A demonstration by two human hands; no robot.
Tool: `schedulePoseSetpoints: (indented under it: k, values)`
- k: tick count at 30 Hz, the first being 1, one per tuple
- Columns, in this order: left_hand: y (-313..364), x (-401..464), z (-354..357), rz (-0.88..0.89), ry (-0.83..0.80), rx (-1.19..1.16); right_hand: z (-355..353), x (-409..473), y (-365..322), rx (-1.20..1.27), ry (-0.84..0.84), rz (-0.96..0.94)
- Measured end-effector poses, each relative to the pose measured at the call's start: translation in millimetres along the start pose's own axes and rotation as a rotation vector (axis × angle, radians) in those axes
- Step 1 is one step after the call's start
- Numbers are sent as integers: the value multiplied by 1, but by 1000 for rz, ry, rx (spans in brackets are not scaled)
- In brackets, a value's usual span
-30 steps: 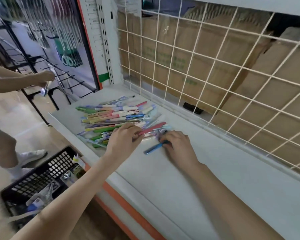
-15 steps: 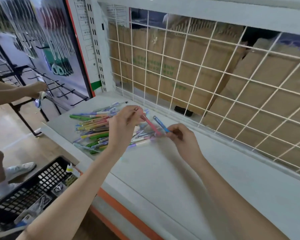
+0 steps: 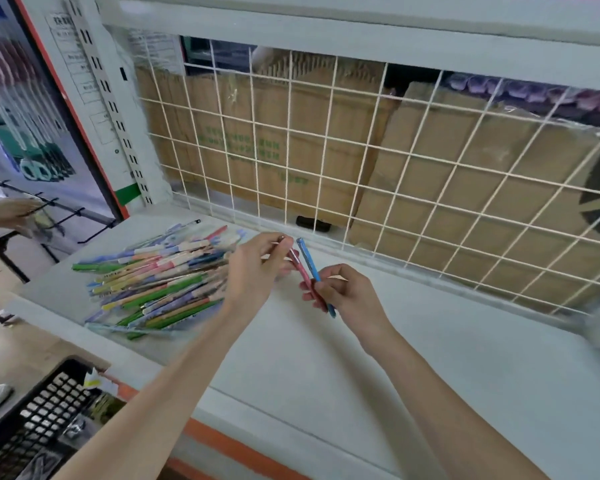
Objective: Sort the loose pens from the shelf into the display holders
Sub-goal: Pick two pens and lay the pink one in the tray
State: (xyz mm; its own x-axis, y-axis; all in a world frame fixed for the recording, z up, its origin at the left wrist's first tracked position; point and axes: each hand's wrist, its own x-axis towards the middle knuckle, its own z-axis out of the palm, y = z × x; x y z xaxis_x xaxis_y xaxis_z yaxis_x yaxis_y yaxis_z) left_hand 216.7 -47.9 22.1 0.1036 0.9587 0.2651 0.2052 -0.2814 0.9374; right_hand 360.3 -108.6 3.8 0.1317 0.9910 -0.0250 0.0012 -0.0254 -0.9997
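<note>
A heap of loose pens [image 3: 160, 282] in green, pink, blue and yellow lies on the white shelf [image 3: 361, 368] at the left. My right hand [image 3: 347, 292] grips a blue pen [image 3: 307, 259] and the lower end of a pink pen [image 3: 297, 263], both held above the shelf and pointing up and away. My left hand [image 3: 253, 268] pinches the upper end of the pink pen with fingertips and thumb. No display holder is in view.
A white wire grid [image 3: 395, 174] backs the shelf, with cardboard boxes [image 3: 264, 147] behind it. A small black object [image 3: 312, 223] lies at the grid's foot. A black basket [image 3: 32, 420] stands on the floor at lower left. Another person's hand [image 3: 11, 213] is at hooks on the far left.
Both hands lifted off the shelf, the left with a pink pen and the right with a blue one. The right hand now holds both pens side by side.
</note>
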Motion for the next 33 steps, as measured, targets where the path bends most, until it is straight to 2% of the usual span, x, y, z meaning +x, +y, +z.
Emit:
schedulePoseSetpoints:
  k: [6,11,18,26,33]
  values:
    - [-2,-7,51,-148,-120,-209,-30,-25,6,37,177,20]
    - [14,-36,95,-257,-291,-368,-62,-52,6,90,306,33]
    - [46,-73,151,-207,-360,-339,-122,-104,4,143,407,23]
    - [112,-148,249,-117,-482,-322,-237,-199,5,62,692,2]
    - [165,-252,363,-56,-740,-331,-346,-324,1,63,911,-53]
